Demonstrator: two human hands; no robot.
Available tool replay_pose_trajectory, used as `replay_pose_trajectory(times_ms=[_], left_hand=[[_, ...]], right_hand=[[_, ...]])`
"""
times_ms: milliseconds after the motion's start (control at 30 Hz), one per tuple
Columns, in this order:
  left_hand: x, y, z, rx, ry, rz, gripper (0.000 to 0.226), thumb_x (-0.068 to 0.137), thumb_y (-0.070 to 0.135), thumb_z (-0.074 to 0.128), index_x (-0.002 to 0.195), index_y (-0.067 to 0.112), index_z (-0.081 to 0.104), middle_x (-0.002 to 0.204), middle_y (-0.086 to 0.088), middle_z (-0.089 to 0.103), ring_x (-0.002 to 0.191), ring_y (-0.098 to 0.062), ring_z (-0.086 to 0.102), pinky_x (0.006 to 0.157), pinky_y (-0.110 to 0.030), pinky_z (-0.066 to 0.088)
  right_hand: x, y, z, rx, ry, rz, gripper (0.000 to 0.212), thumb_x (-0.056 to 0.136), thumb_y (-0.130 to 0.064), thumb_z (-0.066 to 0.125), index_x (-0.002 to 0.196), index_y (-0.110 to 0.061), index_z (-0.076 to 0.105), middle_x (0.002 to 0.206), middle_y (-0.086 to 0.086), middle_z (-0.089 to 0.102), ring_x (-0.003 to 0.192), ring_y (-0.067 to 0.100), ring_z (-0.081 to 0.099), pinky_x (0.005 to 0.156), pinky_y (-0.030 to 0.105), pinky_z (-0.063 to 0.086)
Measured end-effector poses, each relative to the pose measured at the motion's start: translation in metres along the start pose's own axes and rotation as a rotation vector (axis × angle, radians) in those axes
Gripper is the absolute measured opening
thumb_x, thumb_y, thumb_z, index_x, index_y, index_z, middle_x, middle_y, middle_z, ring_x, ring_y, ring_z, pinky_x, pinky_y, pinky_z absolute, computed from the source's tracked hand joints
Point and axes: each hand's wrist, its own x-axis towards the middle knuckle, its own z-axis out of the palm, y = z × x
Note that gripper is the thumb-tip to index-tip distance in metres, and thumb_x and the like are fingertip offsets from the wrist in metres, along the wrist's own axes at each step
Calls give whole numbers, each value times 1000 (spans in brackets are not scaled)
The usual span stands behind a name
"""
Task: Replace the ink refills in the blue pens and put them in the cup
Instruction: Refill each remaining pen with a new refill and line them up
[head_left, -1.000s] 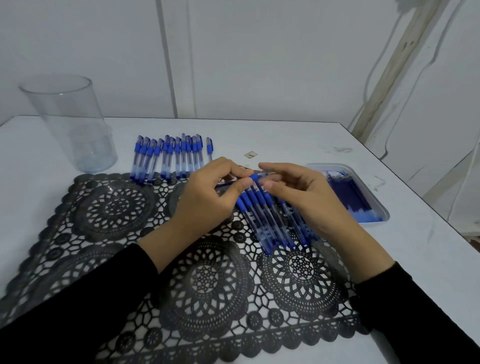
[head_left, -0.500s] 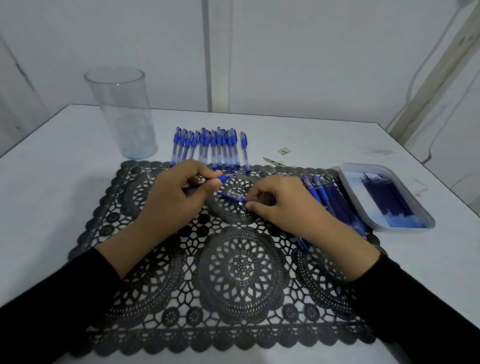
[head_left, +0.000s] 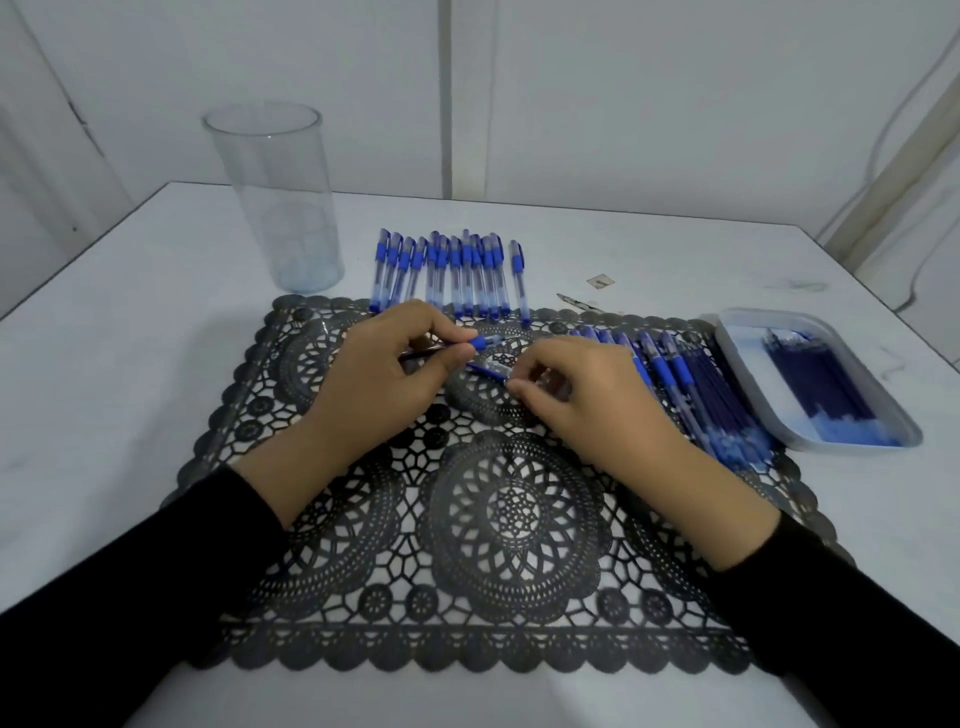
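Note:
My left hand (head_left: 387, 376) pinches a pen's blue grip section (head_left: 480, 342), with a thin dark refill sticking out to the left. My right hand (head_left: 582, 402) holds the clear pen barrel (head_left: 488, 370) just below and to the right of that piece; the two parts are apart. A row of capped blue pens (head_left: 452, 275) lies at the far edge of the black lace mat (head_left: 498, 519). Another bunch of blue pens (head_left: 675, 382) lies on the mat's right side, partly behind my right hand. The clear tall cup (head_left: 275, 197) stands empty at the back left.
A shallow tray (head_left: 737, 364) with several dark blue refills (head_left: 815, 382) sits at the right on the white table (head_left: 119, 364). A small metal piece (head_left: 576, 302) and a paper scrap (head_left: 600, 281) lie behind the mat. The wall is close behind the table.
The view swung right, so the cup and pen row shifted toward the centre. My hands moved off the right pen bunch to the mat's middle and pulled the pen into two parts.

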Motion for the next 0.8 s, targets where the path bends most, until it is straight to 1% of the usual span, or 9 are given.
replay_pose_trajectory(times_ms=[67, 133, 200, 267, 333, 467, 567, 700, 800], left_hand=[[0, -1, 0, -5, 2, 0, 10, 88, 14, 73, 97, 10, 73, 93, 6, 71, 80, -2, 65, 71, -15, 51], [0, -1, 0, -18, -1, -1, 9, 88, 15, 73, 96, 11, 72, 93, 4, 72, 80, -3, 65, 71, -16, 51], [0, -1, 0, -33, -7, 4, 9, 89, 15, 73, 97, 12, 71, 94, 2, 72, 81, -4, 65, 71, -17, 52], [0, -2, 0, -43, -14, 7, 9, 89, 14, 72, 97, 11, 71, 94, 1, 72, 82, -3, 65, 73, -17, 51], [0, -2, 0, -46, -20, 9, 11, 88, 15, 72, 97, 8, 72, 93, 3, 71, 82, -2, 64, 73, -16, 50], [0, -1, 0, -43, -27, 13, 13, 88, 16, 72, 97, 7, 73, 90, 4, 70, 80, -2, 63, 72, -14, 48], [0, 0, 0, -51, -30, 29, 12, 87, 15, 73, 96, 8, 73, 88, 4, 69, 79, 0, 62, 71, -10, 46], [-1, 2, 0, -50, -48, 67, 11, 87, 14, 72, 97, 10, 72, 83, 3, 66, 75, -2, 60, 70, -9, 44], [-1, 2, 0, -51, -36, 76, 11, 87, 14, 73, 96, 9, 73, 82, -1, 68, 74, -4, 60, 70, -10, 45]], right_hand=[[-2, 2, -6, 127, 59, 56, 3, 90, -22, 68, 89, -19, 69, 80, -11, 63, 71, 3, 55, 63, 7, 41], [-4, 5, -10, 294, 125, 105, 3, 89, -22, 70, 88, -19, 69, 77, -7, 65, 70, 4, 57, 62, 10, 43], [-4, 9, -13, 413, 180, 112, 3, 89, -19, 70, 89, -17, 68, 78, -5, 66, 72, 5, 60, 66, 15, 47], [-3, 11, -13, 415, 221, 81, 3, 89, -17, 70, 90, -17, 67, 80, -5, 66, 76, 10, 63, 70, 25, 53], [-3, 10, -12, 369, 259, 38, 5, 89, -14, 70, 91, -18, 68, 81, -5, 67, 77, 12, 64, 73, 30, 55], [-2, 5, -10, 272, 270, -48, 9, 89, -9, 68, 93, -17, 71, 87, -6, 70, 80, 10, 64, 74, 28, 54], [-1, 5, -10, 248, 271, -75, 10, 89, -8, 68, 95, -16, 72, 88, -6, 70, 80, 9, 64, 74, 26, 53], [0, 1, -7, 275, 201, -63, 10, 92, -13, 66, 98, -18, 72, 89, -8, 69, 81, 9, 63, 72, 30, 53], [0, -3, -3, 306, 151, -8, 7, 95, -17, 61, 97, -21, 66, 81, -10, 63, 73, 7, 57, 65, 24, 49]])
